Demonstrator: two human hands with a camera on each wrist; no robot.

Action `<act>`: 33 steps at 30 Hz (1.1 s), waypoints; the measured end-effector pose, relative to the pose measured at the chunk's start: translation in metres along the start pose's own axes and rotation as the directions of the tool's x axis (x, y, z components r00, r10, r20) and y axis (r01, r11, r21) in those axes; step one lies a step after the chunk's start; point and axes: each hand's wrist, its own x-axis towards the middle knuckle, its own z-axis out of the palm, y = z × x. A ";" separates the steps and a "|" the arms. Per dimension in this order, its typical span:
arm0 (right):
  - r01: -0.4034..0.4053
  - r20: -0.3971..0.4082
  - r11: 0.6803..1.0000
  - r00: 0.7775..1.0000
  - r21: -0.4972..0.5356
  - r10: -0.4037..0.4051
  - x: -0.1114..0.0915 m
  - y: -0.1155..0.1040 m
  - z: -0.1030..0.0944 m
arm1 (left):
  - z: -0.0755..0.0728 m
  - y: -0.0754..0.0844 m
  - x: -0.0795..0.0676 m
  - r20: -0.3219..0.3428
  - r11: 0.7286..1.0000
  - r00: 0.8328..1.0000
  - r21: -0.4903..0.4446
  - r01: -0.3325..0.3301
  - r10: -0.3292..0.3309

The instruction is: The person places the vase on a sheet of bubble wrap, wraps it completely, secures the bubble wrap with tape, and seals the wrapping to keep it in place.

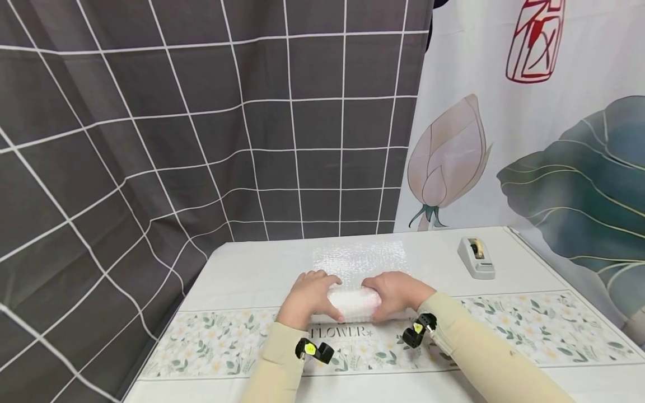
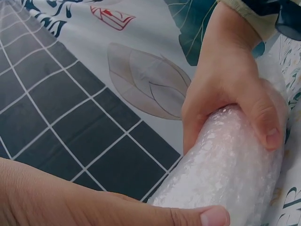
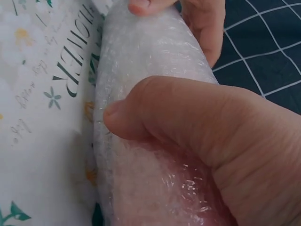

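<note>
A rounded bundle in clear bubble wrap point(image 1: 355, 304) lies across the floral strip of the table, pale with a pinkish tint at its right end. What is inside is blurred by the layers of wrap. My left hand point(image 1: 311, 295) grips the bundle's left end, thumb on the near side. At the other end my right hand point(image 1: 397, 292) holds it, and in the right wrist view its thumb point(image 3: 136, 110) presses on the wrap. A flat stretch of bubble wrap point(image 1: 360, 257) extends from behind the bundle toward the table's far edge.
A grey tape dispenser point(image 1: 476, 260) with a roll of tape stands at the back right of the white table point(image 1: 267, 266). Behind the table hang a dark gridded curtain point(image 1: 317, 129) and a white cloth with a printed flower bud point(image 1: 448, 157).
</note>
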 end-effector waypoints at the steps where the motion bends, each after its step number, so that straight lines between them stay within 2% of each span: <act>1: -0.010 0.015 1.000 1.000 0.010 0.010 0.001 0.000 -0.001 | -0.001 0.001 0.000 -0.006 1.000 1.000 -0.001 -0.016 0.016; 5: -0.058 0.070 0.997 0.996 0.046 0.055 0.006 0.001 -0.003 | 0.002 0.003 0.002 -0.011 0.999 0.999 -0.001 -0.046 0.046; 11: -0.088 0.124 0.991 0.989 0.096 0.076 0.011 0.005 -0.005 | 0.014 0.005 0.007 -0.009 0.998 0.999 0.046 -0.043 0.043; 18: -0.113 0.157 0.988 0.983 0.105 0.096 0.014 0.007 -0.005 | 0.026 0.008 0.014 0.000 0.992 1.000 0.123 -0.024 0.024; 23: -0.125 0.159 0.986 0.981 0.109 0.107 0.014 0.007 -0.005 | 0.029 0.006 0.018 -0.023 0.985 0.998 0.163 -0.053 0.057; 27: -0.130 0.161 0.985 0.981 0.114 0.111 0.013 0.006 -0.004 | 0.029 0.004 0.019 -0.033 0.985 0.996 0.154 -0.082 0.088; 30: -0.116 0.145 0.990 0.984 0.074 0.104 0.011 0.004 -0.005 | 0.029 0.003 0.021 -0.038 0.986 0.994 0.134 -0.097 0.103; 33: -0.087 0.094 0.996 0.992 0.009 0.086 0.007 0.003 -0.005 | 0.028 0.002 0.023 -0.038 0.986 0.993 0.128 -0.110 0.115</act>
